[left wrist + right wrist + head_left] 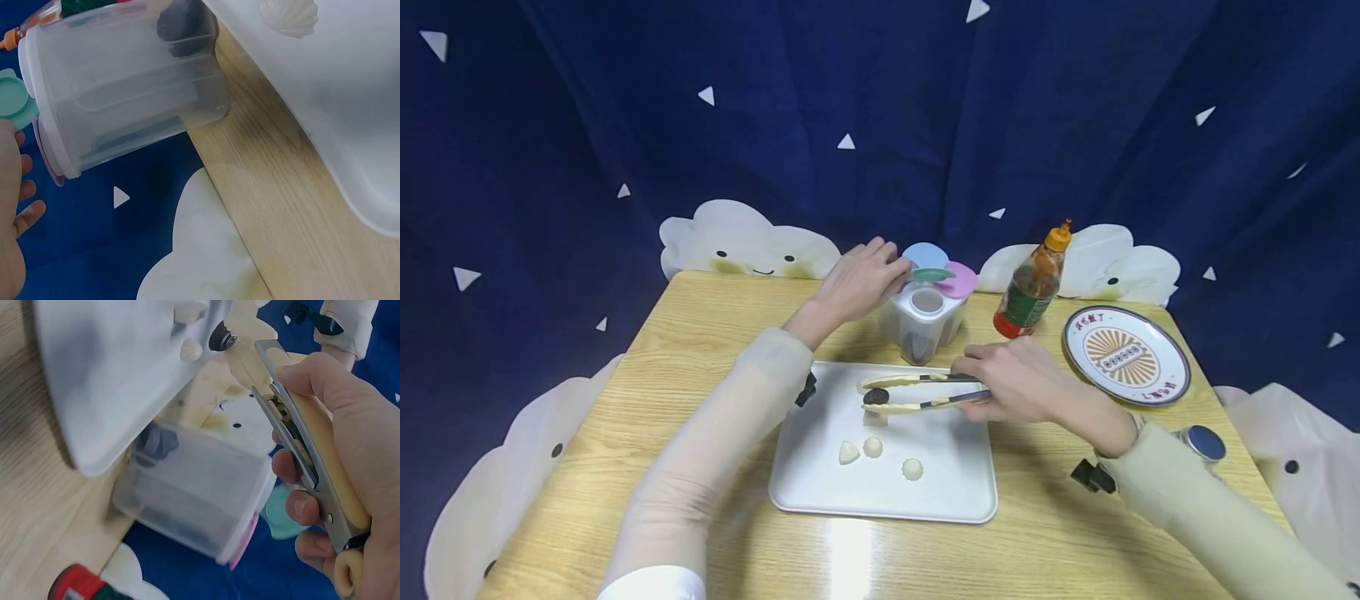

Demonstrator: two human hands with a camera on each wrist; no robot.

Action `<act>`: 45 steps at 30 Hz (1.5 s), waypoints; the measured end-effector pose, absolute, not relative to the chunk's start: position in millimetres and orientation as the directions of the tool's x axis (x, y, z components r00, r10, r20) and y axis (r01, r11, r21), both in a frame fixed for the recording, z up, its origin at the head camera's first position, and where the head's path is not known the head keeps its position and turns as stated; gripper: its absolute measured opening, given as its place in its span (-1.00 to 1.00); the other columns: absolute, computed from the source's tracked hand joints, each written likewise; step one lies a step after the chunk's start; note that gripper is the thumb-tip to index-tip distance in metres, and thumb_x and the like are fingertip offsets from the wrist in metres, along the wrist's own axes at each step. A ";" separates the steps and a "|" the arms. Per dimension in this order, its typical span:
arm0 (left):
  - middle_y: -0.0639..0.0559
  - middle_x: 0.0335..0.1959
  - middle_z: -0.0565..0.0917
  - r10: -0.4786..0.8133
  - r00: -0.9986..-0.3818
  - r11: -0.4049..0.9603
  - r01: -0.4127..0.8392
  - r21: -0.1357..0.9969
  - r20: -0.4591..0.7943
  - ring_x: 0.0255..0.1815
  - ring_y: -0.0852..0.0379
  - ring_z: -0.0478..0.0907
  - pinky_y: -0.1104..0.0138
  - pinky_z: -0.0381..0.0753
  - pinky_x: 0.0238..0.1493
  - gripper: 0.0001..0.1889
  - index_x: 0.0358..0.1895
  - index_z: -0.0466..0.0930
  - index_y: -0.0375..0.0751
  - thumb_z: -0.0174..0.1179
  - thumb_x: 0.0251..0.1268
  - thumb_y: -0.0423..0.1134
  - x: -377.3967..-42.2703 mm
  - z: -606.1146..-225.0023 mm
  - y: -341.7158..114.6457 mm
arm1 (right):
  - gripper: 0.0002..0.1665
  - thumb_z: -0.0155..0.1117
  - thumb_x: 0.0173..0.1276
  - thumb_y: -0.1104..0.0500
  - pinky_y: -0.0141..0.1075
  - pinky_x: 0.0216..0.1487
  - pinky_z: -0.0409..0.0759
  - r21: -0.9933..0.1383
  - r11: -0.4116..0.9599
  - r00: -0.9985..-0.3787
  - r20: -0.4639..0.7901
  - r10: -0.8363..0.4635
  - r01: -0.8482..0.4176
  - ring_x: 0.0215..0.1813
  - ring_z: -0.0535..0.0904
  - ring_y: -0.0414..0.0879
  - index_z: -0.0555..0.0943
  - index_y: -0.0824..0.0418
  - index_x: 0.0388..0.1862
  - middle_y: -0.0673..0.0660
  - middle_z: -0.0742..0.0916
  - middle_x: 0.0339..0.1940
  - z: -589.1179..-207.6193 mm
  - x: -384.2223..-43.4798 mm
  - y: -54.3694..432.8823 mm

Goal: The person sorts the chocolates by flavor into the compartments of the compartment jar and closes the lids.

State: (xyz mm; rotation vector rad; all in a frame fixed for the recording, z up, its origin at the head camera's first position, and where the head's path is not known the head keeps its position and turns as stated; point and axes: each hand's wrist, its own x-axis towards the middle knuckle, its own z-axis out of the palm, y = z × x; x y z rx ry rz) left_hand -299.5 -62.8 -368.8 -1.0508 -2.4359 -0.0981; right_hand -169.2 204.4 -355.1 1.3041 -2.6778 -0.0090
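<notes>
A dark blue cloth hangs behind the bench and down both sides, scattered with white triangles and large white clouds, some with printed faces. The bench is pale wood with visible grain, its back edge close against the cloth; a bright reflection lies near the front. On it, a little forward of the middle, sits a white rectangular tray with rounded corners and a raised rim. A round plate with a dark rim and an orange ray pattern rests toward the back right. Just behind the tray stands a clear container with coloured flap lids. To its right is a sauce bottle with an orange cap. The left hand is at the container's raised green lid; whether it pinches it, I cannot tell. The right hand grips yellow-handled tongs, their tips over the tray. A small blue-lidded jar is partly hidden by the right sleeve. A dark piece sits between the tong tips, with small pale pieces on the tray around it.
</notes>
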 end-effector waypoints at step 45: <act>-0.04 -0.17 0.64 0.668 -0.613 0.707 0.700 -0.101 0.422 -0.16 -0.03 0.48 0.24 0.47 -0.24 -0.73 0.14 0.67 -0.04 0.03 0.70 -0.07 -299.0 -366.8 -62.4 | -0.44 0.64 0.08 -0.16 -0.28 -0.61 0.26 0.071 0.814 -0.747 0.359 -0.560 -0.577 -0.57 0.48 -0.18 0.76 0.04 0.03 0.07 0.81 -0.25 -306.3 -197.0 283.6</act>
